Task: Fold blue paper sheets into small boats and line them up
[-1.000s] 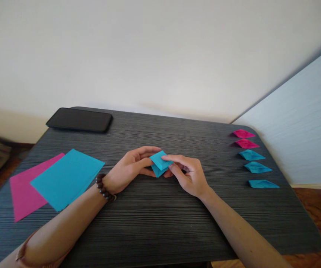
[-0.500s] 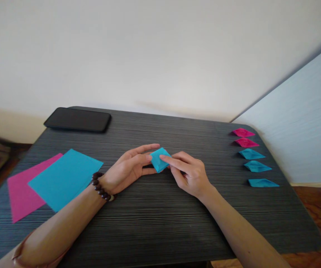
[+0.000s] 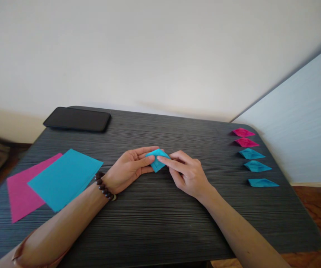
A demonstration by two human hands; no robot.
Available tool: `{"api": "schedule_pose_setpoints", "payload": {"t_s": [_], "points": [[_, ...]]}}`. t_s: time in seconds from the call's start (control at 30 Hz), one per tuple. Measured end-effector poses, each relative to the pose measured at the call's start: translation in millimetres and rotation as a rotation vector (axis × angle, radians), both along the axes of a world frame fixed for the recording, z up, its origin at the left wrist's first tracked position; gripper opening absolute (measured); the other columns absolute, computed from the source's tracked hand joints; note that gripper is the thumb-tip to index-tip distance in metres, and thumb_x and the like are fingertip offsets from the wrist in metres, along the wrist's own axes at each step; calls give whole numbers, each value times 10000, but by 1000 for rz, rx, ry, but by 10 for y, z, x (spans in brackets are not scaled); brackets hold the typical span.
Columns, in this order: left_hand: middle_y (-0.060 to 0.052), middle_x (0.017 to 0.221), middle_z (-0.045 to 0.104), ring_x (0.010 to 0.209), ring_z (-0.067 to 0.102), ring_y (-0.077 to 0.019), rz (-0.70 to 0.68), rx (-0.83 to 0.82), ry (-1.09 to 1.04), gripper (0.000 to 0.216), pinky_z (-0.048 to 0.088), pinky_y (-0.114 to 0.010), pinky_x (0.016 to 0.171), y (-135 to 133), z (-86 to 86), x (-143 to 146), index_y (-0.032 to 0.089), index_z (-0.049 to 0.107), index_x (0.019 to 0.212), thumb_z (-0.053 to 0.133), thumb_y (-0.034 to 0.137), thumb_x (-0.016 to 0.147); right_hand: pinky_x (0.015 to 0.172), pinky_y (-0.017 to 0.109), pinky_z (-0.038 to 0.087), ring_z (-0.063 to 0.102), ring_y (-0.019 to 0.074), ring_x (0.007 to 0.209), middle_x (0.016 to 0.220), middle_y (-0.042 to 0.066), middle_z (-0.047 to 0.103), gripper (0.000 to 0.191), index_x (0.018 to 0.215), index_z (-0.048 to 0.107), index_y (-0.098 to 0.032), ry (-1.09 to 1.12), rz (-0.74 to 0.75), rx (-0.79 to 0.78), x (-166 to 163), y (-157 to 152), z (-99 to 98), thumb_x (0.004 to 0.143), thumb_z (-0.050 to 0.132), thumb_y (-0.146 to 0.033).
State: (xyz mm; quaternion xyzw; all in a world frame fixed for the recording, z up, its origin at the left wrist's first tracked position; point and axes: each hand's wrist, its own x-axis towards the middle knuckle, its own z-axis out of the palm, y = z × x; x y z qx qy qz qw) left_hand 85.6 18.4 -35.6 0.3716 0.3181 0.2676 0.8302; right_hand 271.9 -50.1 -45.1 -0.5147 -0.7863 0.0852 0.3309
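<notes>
A small folded piece of blue origami paper (image 3: 160, 153) is held between my two hands above the middle of the dark table. My left hand (image 3: 131, 165) grips its left side, thumb on top and fingers behind and below. From the right, my right hand (image 3: 190, 172) pinches the paper, its index finger lying across the upper face. The other right fingers are curled, and what they touch under the paper is hidden. A dark bead bracelet (image 3: 103, 188) circles my left wrist.
Flat blue paper sheets (image 3: 64, 178) overlap a pink sheet (image 3: 23, 193) on the left. A black phone (image 3: 78, 119) lies at the back left. Along the right edge sit two pink folded pieces (image 3: 245, 142) and several blue folded pieces (image 3: 257, 166). A wall stands behind the table (image 3: 155, 230).
My left thumb and fingers have closed further over the folded paper, which has shifted and tilted slightly to the left. My right index finger has slid a little left with it.
</notes>
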Motion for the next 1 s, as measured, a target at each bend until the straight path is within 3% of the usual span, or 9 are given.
{"api": "schedule_pose_setpoints", "payload": {"t_s": [0.3,0.43,0.6,0.7,0.87,1.0], "points": [[-105,1148,629,1012,594,-178,-29,1,1,314,442,-316,938,-15,2,2,122,597,1123,612,185,816,601,217,452,553,83,679,941,22,604,341,1133,620,-266,-56,-9,23,-4,-4,25,845,459,-183],[-96,1146,631,1009,594,-178,-46,42,47,434,442,-298,912,-19,-9,-3,148,559,1182,670,173,764,571,211,439,533,80,641,896,14,597,360,1160,601,-271,-68,-23,23,-5,-4,23,841,459,-185],[-94,1101,656,958,615,-176,-16,53,70,463,451,-298,886,-18,-22,-5,142,555,1187,683,175,744,645,238,469,552,98,702,940,20,591,347,1162,583,-279,80,8,-71,-42,-4,49,864,434,-181],[-85,1100,658,929,627,-168,-39,73,88,477,449,-306,889,-23,-31,-7,154,541,1201,679,173,745,639,245,470,543,107,684,925,23,603,323,1183,523,-246,236,-49,-147,-79,-4,60,870,451,-215],[-76,1157,634,1000,611,-188,-63,126,108,496,419,-341,947,-32,-50,-6,180,522,1219,675,189,747,558,228,417,470,97,582,744,-2,574,129,939,562,-195,307,-141,-241,-99,12,53,852,503,-270],[-64,1103,663,975,623,-188,-95,153,150,518,453,-335,896,-28,-38,2,193,490,1249,656,204,759,524,220,382,458,96,573,697,-9,556,112,868,584,-194,312,-148,-262,-83,26,36,849,515,-280]]}}
